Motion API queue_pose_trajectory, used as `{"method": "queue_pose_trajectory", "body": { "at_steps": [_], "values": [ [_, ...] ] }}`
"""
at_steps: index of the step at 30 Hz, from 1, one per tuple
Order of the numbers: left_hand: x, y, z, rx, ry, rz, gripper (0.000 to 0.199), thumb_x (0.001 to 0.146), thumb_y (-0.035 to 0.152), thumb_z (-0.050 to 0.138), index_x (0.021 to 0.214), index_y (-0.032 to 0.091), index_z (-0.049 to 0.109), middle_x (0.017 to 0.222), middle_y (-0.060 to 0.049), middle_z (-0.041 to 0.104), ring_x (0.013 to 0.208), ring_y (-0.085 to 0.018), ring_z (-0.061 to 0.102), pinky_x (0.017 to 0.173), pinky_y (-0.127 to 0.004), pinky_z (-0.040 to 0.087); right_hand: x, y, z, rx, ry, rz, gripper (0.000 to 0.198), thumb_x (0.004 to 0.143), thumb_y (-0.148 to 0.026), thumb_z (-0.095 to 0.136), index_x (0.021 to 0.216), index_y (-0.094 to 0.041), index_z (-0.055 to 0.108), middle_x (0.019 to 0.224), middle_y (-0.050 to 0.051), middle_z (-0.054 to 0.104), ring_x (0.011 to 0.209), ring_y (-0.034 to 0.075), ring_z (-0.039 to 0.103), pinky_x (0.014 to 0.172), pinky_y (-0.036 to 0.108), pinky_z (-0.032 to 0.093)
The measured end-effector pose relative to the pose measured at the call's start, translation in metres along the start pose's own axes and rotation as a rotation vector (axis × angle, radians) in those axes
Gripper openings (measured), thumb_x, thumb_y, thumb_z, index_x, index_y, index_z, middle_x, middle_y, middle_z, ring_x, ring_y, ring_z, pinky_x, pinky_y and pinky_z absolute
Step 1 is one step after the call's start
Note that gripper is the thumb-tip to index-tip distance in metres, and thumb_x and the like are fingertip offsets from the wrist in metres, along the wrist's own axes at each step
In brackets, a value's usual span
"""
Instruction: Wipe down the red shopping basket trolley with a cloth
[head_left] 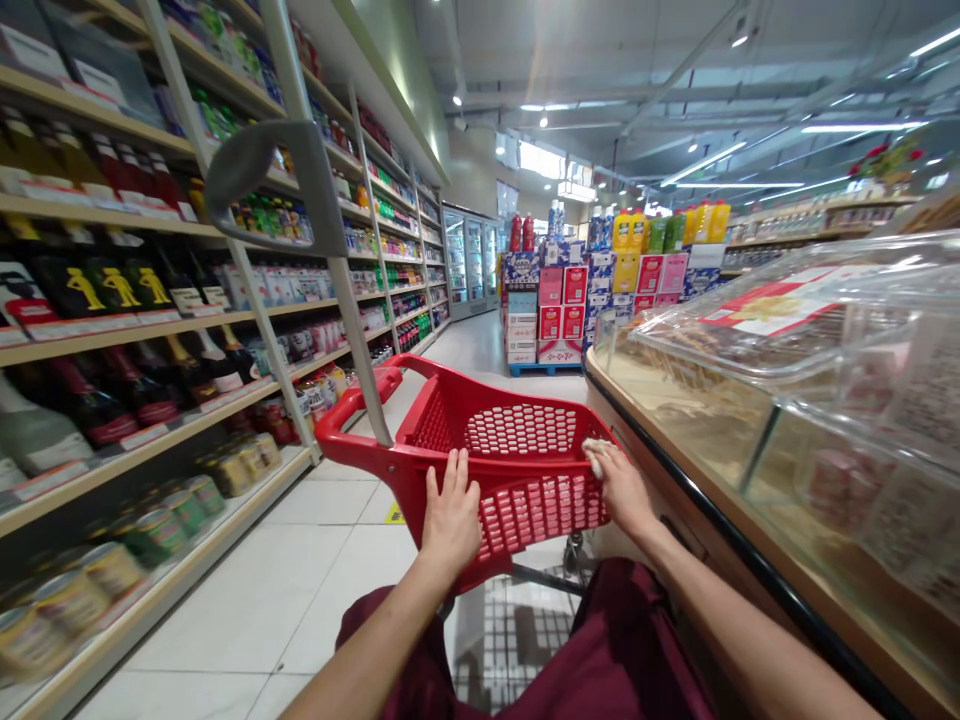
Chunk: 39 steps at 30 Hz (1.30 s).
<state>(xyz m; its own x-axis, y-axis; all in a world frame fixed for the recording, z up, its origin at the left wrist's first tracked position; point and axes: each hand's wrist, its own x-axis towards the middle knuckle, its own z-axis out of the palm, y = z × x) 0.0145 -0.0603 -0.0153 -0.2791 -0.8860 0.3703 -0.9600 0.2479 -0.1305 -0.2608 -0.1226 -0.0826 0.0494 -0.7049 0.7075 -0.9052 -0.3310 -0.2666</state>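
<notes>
A red plastic shopping cart with perforated sides stands before me, turned sideways. My left hand lies flat against its near side, fingers spread, gripping nothing. At the cart's right corner my right hand is closed on a crumpled white cloth, pressed to the rim. A metal pole with a grey looped handle rises from the cart's left end. The basket's floor is hidden by its near wall.
Shelves of bottles and cans line the left side. A glass-sided display counter with clear lids runs close along the right. Stacked drink cartons stand on a blue pallet ahead. Glass-door fridges are farther back.
</notes>
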Motion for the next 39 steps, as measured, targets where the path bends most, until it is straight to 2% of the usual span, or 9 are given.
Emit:
{"method": "queue_pose_trajectory", "body": {
  "at_steps": [5, 8, 12, 16, 19, 22, 26, 33, 39],
  "values": [
    [-0.001, -0.002, 0.000, -0.004, 0.005, 0.011, 0.036, 0.065, 0.016, 0.048, 0.100, 0.014, 0.058, 0.142, -0.014, 0.019, 0.132, -0.028, 0.009, 0.104, -0.051, 0.009, 0.003, -0.037, 0.016, 0.041, -0.072, -0.167, 0.054, 0.076, -0.005, 0.033, 0.126, -0.025, 0.043, 0.129, 0.002, 0.045, 0.121, 0.017, 0.036, 0.101, 0.039, 0.031],
    [-0.001, -0.003, 0.000, 0.010, 0.004, 0.021, 0.037, 0.065, 0.015, 0.047, 0.100, 0.015, 0.058, 0.143, -0.013, 0.018, 0.132, -0.027, 0.009, 0.104, -0.052, 0.009, 0.006, -0.020, 0.011, 0.018, -0.083, -0.122, 0.049, 0.077, -0.007, 0.034, 0.120, -0.024, 0.049, 0.124, 0.004, 0.050, 0.115, 0.018, 0.043, 0.096, 0.039, 0.036],
    [-0.001, -0.001, 0.005, 0.012, 0.031, 0.014, 0.036, 0.066, 0.016, 0.047, 0.100, 0.015, 0.058, 0.143, -0.014, 0.018, 0.132, -0.027, 0.009, 0.104, -0.052, 0.009, 0.004, 0.004, 0.003, -0.032, 0.018, 0.012, 0.045, 0.074, -0.008, 0.035, 0.112, -0.021, 0.055, 0.116, 0.006, 0.055, 0.112, 0.019, 0.045, 0.098, 0.039, 0.035],
    [0.000, 0.000, 0.007, 0.015, 0.052, 0.016, 0.034, 0.066, 0.017, 0.049, 0.098, 0.015, 0.058, 0.142, -0.015, 0.019, 0.132, -0.028, 0.009, 0.104, -0.052, 0.011, 0.003, -0.030, 0.014, 0.007, -0.001, -0.084, 0.049, 0.071, -0.016, 0.046, 0.119, -0.016, 0.050, 0.125, 0.009, 0.048, 0.119, 0.024, 0.037, 0.102, 0.045, 0.028],
    [-0.001, -0.003, 0.007, 0.030, 0.044, 0.023, 0.034, 0.065, 0.017, 0.049, 0.098, 0.015, 0.058, 0.142, -0.015, 0.020, 0.132, -0.027, 0.010, 0.104, -0.051, 0.011, 0.009, -0.043, 0.014, 0.087, -0.051, -0.115, 0.040, 0.075, -0.022, 0.048, 0.114, -0.020, 0.054, 0.119, 0.007, 0.053, 0.112, 0.022, 0.045, 0.096, 0.042, 0.036],
    [-0.001, -0.004, 0.004, 0.036, 0.026, 0.029, 0.035, 0.064, 0.016, 0.049, 0.098, 0.015, 0.058, 0.142, -0.015, 0.020, 0.132, -0.026, 0.011, 0.104, -0.051, 0.011, 0.012, -0.016, 0.003, 0.159, -0.093, -0.092, 0.032, 0.081, -0.020, 0.041, 0.106, -0.025, 0.059, 0.110, 0.003, 0.060, 0.102, 0.017, 0.053, 0.090, 0.035, 0.043],
    [0.000, -0.001, 0.002, 0.017, 0.002, 0.006, 0.036, 0.064, 0.016, 0.049, 0.099, 0.015, 0.058, 0.142, -0.014, 0.019, 0.132, -0.027, 0.010, 0.104, -0.052, 0.012, 0.005, 0.018, -0.006, 0.125, 0.018, 0.038, 0.034, 0.079, -0.017, 0.038, 0.103, -0.021, 0.062, 0.110, 0.005, 0.060, 0.104, 0.018, 0.052, 0.092, 0.037, 0.042],
    [0.001, 0.000, 0.000, 0.014, -0.026, -0.017, 0.038, 0.063, 0.015, 0.050, 0.100, 0.013, 0.058, 0.142, -0.016, 0.017, 0.132, -0.028, 0.009, 0.104, -0.051, 0.011, -0.002, -0.017, 0.013, 0.112, 0.031, -0.055, 0.042, 0.080, -0.022, 0.039, 0.121, -0.022, 0.049, 0.126, 0.005, 0.048, 0.120, 0.021, 0.038, 0.103, 0.045, 0.028],
    [0.000, 0.000, 0.003, 0.016, -0.001, -0.012, 0.038, 0.063, 0.014, 0.049, 0.100, 0.013, 0.058, 0.142, -0.015, 0.017, 0.132, -0.028, 0.009, 0.104, -0.050, 0.012, 0.002, 0.023, 0.003, 0.145, 0.081, 0.136, 0.033, 0.083, -0.029, 0.037, 0.100, -0.020, 0.064, 0.107, 0.007, 0.061, 0.107, 0.021, 0.051, 0.094, 0.041, 0.040]
  ]
}}
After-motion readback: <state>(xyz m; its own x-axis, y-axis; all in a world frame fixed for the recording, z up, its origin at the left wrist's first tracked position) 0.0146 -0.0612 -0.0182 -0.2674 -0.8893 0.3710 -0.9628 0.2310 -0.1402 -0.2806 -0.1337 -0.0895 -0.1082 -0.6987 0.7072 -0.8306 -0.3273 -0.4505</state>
